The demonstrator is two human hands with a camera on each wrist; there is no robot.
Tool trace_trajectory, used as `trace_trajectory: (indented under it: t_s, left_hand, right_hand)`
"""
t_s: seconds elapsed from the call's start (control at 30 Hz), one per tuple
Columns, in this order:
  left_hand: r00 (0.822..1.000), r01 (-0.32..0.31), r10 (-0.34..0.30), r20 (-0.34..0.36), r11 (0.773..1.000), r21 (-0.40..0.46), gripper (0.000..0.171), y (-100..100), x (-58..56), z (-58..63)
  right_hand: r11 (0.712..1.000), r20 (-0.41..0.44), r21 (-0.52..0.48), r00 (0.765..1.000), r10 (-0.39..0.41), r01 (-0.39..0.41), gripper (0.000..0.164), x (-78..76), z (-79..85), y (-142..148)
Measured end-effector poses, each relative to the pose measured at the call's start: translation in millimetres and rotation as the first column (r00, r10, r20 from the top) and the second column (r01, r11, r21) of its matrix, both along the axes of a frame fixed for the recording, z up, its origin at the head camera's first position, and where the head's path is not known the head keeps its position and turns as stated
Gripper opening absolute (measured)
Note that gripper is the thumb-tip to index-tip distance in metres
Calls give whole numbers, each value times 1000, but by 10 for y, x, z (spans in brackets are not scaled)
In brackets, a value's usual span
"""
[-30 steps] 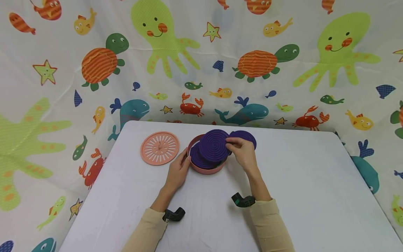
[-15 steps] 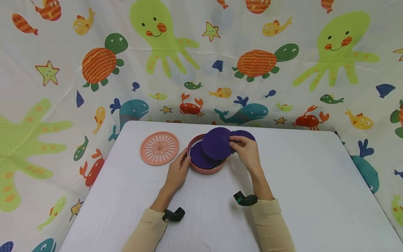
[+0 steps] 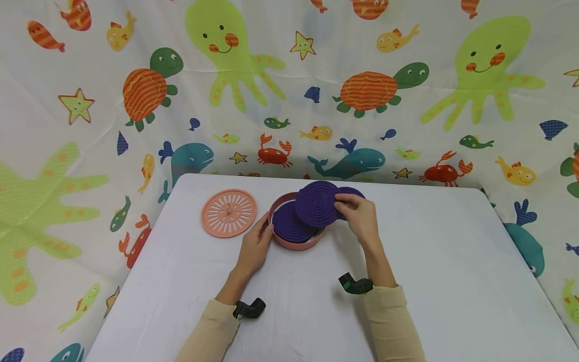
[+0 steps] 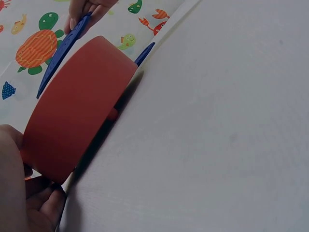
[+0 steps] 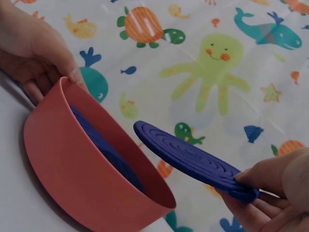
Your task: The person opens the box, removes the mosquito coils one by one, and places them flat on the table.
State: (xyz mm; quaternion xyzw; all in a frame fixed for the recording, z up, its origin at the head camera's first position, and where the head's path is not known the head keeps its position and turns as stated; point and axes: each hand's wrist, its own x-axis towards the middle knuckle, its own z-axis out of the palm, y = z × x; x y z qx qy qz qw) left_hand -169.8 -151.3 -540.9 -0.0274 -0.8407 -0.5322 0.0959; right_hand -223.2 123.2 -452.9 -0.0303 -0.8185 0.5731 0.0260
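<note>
My right hand (image 3: 360, 217) pinches a round purple-blue coaster (image 3: 316, 203) with a spiral pattern by its right edge. In the right wrist view the coaster (image 5: 188, 157) is tilted in the air, apart from the pink round holder (image 5: 87, 169). My left hand (image 3: 255, 246) grips the left side of that holder (image 3: 296, 247), thumb at the rim and fingers outside. Inside the holder lies another spiral coaster (image 3: 289, 226), partly covered by the held one in the head view. A further coaster (image 3: 352, 191) lies on the table behind my right hand, mostly hidden.
A pink slotted disc (image 3: 229, 213) with a small upright peg at its middle lies left of the holder. All of this stands near the far edge of a white table (image 3: 452, 261). Behind it hangs a curtain (image 3: 289, 75) printed with sea animals.
My right hand has moved right and slightly away with the coaster, so more of the coaster in the holder shows. My left hand and the holder have stayed in place.
</note>
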Motion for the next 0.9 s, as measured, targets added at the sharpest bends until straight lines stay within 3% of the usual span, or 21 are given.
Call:
trace_trajectory:
  t_s: [0.33,0.9]
  left_hand:
    - [1000,3,-3,-7,1000,3,50,-5,10,3]
    - [1000,-2,2,17,1000,17,50,7,10,-7]
  right_hand:
    - [999,41,-40,999,-22,24,23,-9,34,44]
    - [997,26,-55,999,-46,47,23,-7,23,106]
